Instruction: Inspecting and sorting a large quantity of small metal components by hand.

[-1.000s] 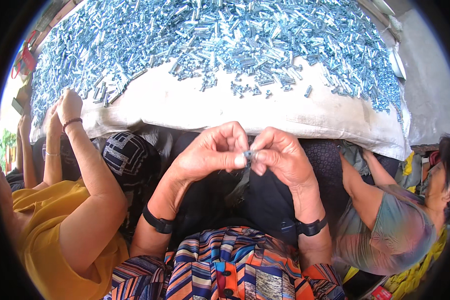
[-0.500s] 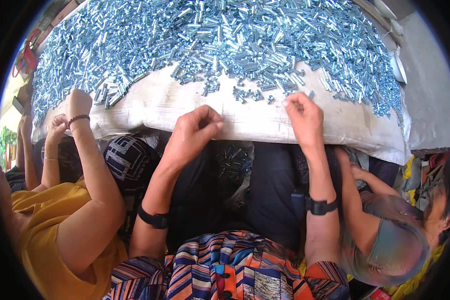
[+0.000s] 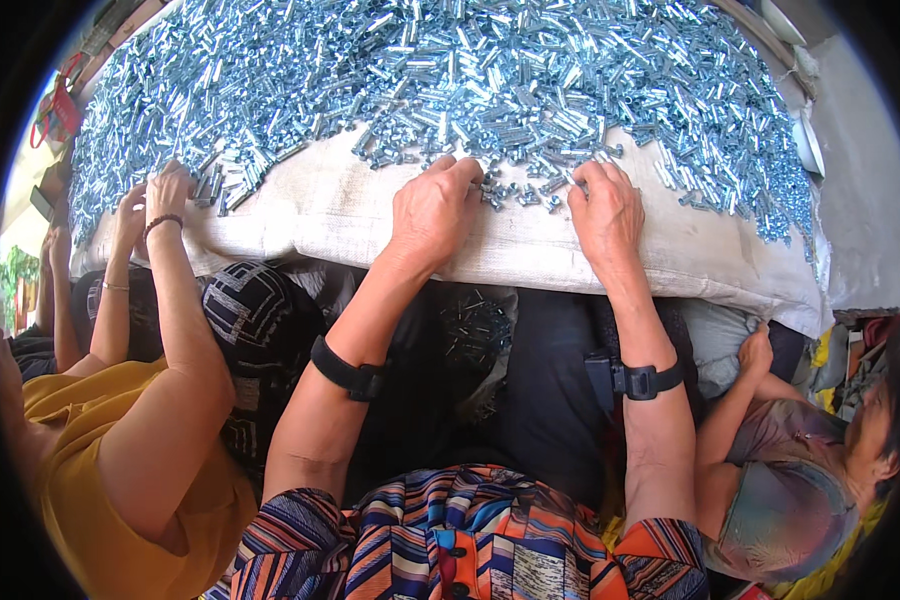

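Note:
A thick layer of small shiny blue-silver metal pieces (image 3: 400, 80), mostly short tubes with some nut-like bits, covers a table spread with pale woven cloth (image 3: 310, 215). My left hand (image 3: 435, 212) reaches to the near edge of the layer, fingers bent and closed among the small bits; what they grip is hidden. Beside the short loose pieces (image 3: 523, 192) lying between my hands, my right hand (image 3: 607, 212) is also closed, thumb and fingertips together at the pile's edge. Anything in its pinch is too small to make out.
Left of me, a person in a mustard top (image 3: 120, 440) works at the same pile with both hands. A person in a grey-green patterned top (image 3: 785, 510) sits at my right. Below the cloth's edge, more metal pieces (image 3: 475, 325) lie between my knees.
Both my hands have moved forward from the cloth's near edge to the metal pieces, the left one also rightward. The neighbour at left reaches to the pile; the person at right has shifted.

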{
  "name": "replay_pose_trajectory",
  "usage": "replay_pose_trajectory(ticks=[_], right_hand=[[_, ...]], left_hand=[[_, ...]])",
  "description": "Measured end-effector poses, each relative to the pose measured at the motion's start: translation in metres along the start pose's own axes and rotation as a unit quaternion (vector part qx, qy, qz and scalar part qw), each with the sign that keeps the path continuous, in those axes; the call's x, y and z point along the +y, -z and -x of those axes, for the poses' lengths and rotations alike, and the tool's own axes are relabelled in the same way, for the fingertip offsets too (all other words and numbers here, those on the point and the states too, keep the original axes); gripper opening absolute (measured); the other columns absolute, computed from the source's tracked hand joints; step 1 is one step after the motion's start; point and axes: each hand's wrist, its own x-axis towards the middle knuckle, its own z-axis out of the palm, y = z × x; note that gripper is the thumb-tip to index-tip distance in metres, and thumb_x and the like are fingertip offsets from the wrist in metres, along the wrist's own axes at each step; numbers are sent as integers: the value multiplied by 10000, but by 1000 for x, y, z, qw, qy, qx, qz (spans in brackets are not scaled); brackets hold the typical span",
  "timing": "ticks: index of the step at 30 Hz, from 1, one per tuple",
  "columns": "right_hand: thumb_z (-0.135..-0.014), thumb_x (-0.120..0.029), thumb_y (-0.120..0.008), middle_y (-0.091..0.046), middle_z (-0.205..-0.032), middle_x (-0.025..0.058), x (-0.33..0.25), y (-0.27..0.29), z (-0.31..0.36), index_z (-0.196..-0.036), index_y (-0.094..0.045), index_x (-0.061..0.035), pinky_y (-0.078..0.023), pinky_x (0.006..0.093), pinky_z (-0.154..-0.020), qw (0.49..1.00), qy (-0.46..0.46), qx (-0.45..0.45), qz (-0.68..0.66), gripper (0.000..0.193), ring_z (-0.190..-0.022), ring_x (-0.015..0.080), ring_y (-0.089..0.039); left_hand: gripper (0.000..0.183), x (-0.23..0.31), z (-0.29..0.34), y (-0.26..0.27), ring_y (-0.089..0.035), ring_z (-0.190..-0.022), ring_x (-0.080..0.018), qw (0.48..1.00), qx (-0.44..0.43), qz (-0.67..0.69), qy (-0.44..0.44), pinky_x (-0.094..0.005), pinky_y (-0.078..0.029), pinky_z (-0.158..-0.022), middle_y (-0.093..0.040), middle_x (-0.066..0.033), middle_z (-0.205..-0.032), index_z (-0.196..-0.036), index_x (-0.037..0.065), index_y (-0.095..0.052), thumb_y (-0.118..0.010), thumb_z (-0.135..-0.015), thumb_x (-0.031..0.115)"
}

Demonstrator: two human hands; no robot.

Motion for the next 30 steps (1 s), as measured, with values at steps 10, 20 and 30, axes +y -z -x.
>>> replay_pose_trajectory(ticks=[10, 20, 30], right_hand=[[-759, -58, -639, -591, -840, 103, -2, 4, 7, -912, -598, -51, -439, 402, -730, 997, -15, 75, -4, 159, -841, 293, -568], [-897, -50, -566, -591, -820, 15, -46, 55, 41, -964, -569, 6, -449, 216, -644, 817, -170, -86, -544, 87, -686, 67, -533], [-880, -15, -592, -548, -756, -38, -66, 59, 59, -946, -592, -16, -417, 176, -611, 784, -145, -124, -591, 66, -666, 22, -478]], left_hand=[[121, 7, -1, 3, -617, -754, -307, 996, -16, 76, 42, -414, -475, -668, -617, -113, -816, -850, 73, -635, -607, -763, 151], [93, 20, 29, 36, -464, -676, -28, 904, -76, 408, 105, -190, -367, -597, -539, 38, -744, -887, 9, -580, -571, -825, 78], [82, 38, 44, 50, -460, -701, -24, 849, -157, 490, 117, -193, -370, -617, -542, 39, -771, -863, 11, -580, -597, -831, 85]])
